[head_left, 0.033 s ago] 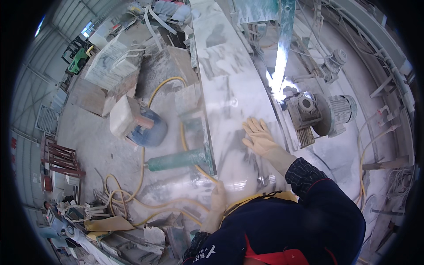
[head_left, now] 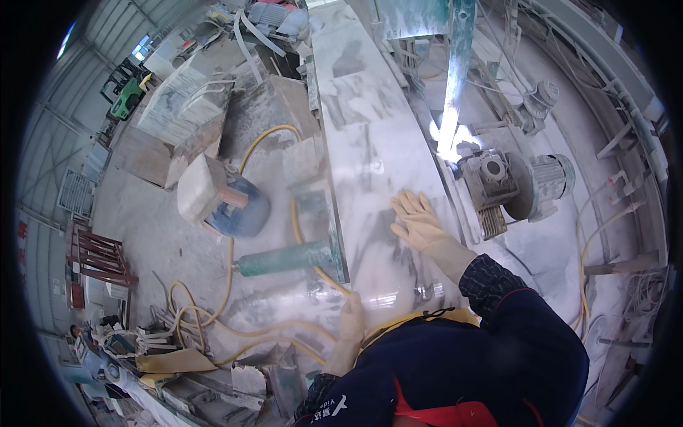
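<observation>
On the long saw bench, a white grey-veined marble slab is laid lengthwise, running away from the person. The gloved right hand is pressed flat on its near end, fingers spread and closed on nothing. The gloved left hand is set at the slab's near left edge; whether that edge is gripped cannot be told. Just right of the right hand, a saw head with a grey motor is mounted beneath a green rail. A slip could be judged likely on the dusty wet stone, and the right hand could be carried toward the saw head.
</observation>
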The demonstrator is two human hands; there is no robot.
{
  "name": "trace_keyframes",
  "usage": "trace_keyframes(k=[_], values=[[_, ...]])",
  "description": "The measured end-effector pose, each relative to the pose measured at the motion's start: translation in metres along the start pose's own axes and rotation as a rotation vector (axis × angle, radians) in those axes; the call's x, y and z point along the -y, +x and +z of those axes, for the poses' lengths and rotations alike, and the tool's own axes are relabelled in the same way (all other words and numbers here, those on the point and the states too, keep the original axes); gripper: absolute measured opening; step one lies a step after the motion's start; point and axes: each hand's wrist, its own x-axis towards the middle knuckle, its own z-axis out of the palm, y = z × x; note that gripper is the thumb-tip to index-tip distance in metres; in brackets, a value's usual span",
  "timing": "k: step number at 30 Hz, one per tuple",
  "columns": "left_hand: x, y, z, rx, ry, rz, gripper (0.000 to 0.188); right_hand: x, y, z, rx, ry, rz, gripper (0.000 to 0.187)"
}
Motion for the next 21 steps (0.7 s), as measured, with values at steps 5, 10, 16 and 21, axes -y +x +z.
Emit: trace_keyframes(k=[5,10,16,21], values=[[0.002,0.014,-0.003,0.024,-0.023,-0.098,0.07,0.0,0.005,0.0,-0.004,0.014,-0.005,0.068],[0.019,0.018,-0.015,0.102,-0.132,-0.147,0.07,-0.001,0.009,-0.003,0.017,0.003,-0.013,0.068],[0.068,0.004,-0.019,0.312,-0.163,0.096,0.071,0.003,0.012,-0.012,0.08,-0.006,-0.01,0.071],[0.058,-0.016,-0.007,0.166,-0.531,-0.269,0.067,0.006,0.018,-0.018,0.14,-0.059,0.037,0.076]])
